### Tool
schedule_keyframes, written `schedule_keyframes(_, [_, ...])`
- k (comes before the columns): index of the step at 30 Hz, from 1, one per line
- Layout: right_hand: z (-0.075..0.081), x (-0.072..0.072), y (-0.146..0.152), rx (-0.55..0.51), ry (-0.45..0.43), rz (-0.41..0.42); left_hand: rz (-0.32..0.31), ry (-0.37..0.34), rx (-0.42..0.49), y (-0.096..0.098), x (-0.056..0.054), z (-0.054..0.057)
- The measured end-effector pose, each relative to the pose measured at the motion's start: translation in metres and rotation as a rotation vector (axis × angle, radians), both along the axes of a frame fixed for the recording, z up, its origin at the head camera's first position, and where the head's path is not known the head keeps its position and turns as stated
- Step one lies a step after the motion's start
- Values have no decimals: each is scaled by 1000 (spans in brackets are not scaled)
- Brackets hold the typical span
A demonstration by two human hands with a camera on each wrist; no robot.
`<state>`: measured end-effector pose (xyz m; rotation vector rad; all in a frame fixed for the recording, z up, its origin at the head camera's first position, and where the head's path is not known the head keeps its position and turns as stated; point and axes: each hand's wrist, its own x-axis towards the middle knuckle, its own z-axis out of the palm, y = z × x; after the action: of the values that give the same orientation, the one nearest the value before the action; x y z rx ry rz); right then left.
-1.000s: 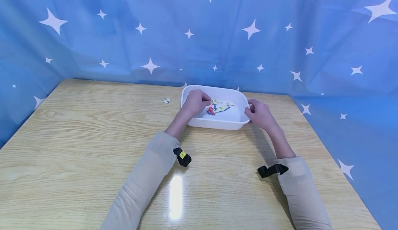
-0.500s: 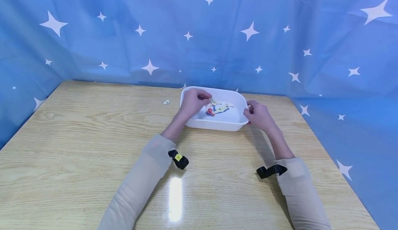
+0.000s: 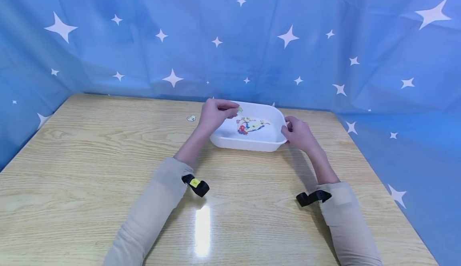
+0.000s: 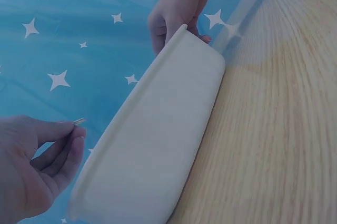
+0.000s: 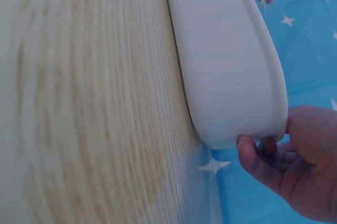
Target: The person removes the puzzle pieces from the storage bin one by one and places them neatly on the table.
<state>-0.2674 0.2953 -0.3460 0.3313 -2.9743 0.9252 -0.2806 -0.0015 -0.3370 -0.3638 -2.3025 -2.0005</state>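
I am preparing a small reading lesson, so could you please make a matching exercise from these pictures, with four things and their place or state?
Column one:
1. Left grip
2. Right grip
3. Colourful cutouts
4. Loose piece

Column two:
A. lying inside the white tub
B. pinching a small thin piece
C. lying on the table outside the tub
D. holding one end of the tub

Right pairs: 1-B, 2-D, 3-A, 4-C

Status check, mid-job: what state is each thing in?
White tub, upright, open-topped, on the table
Small piece, held off the table
Left hand, pinching the small piece
Right hand, gripping the tub's right end
Colourful pieces, lying inside the tub
Loose piece, lying on the table
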Motion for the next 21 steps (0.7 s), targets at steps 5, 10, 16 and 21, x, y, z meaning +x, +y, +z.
schedule_keyframes(5, [-1,0,0,9,4,-7,2,3,48,-10,1,5])
schedule_keyframes(10, [-1,-1,0,4,6,-1,4,-15,77,-22,1,5])
schedule_keyframes(16, [-2,-1,1,-1,-7,2,14,-57,89,-38,1,3])
schedule_keyframes(21, [-2,-1,1,-4,-1,-2,39,-49,107,-51,1,3])
